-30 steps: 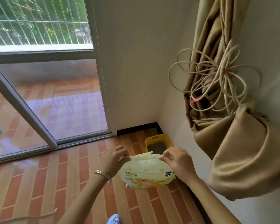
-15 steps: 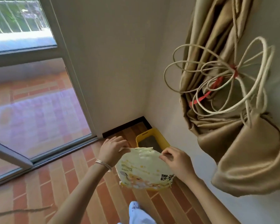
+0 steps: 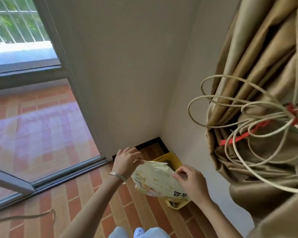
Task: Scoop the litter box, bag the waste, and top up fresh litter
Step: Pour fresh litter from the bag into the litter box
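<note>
Litter bag, pale yellow, top edge torn: held in the air over the yellow litter box, which sits on the brick-pattern floor in the wall corner. My left hand pinches the top edge's left end; my right hand pinches its right side, fingers curled.

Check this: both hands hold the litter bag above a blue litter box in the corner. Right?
No. The head view shows the litter box is yellow, not blue; left hand and right hand do hold the litter bag above it.
</note>
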Motion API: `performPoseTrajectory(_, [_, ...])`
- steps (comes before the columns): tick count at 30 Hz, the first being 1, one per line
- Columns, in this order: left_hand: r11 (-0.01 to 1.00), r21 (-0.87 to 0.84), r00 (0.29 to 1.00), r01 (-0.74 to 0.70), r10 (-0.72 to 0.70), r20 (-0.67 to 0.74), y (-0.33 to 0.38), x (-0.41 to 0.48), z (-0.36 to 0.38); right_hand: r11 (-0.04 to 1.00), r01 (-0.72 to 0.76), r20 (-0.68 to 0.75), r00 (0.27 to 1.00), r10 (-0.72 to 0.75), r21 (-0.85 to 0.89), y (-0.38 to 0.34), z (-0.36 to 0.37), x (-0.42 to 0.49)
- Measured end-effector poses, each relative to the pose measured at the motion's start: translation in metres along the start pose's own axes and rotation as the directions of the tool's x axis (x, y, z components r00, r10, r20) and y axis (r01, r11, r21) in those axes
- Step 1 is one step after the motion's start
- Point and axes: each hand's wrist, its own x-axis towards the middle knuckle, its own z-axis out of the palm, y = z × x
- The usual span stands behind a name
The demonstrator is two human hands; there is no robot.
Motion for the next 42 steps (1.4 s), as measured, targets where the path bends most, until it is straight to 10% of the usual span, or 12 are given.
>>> performPoseTrajectory(14, [0.901,-0.170,0.891,-0.400,0.426,0.159,-0.027,0.118,0.028,0.948,-0.319,-0.237,0.921,0.308,-0.005,-0.008,0.035,0.047])
performPoseTrajectory(26, [0.750,-0.317,0.746,-0.580,0.646,0.162,-0.060,0.196,0.059,0.717,-0.680,-0.391,0.624,0.677,0.157,-0.051,0.085,0.059])
performPoseTrajectory(42, [0.769,-0.546,0.756,-0.332,0.563,0.333,-0.117,0.126,0.231,0.387,-0.784,-0.289,0.274,0.917,0.486,0.059,0.234,0.064])
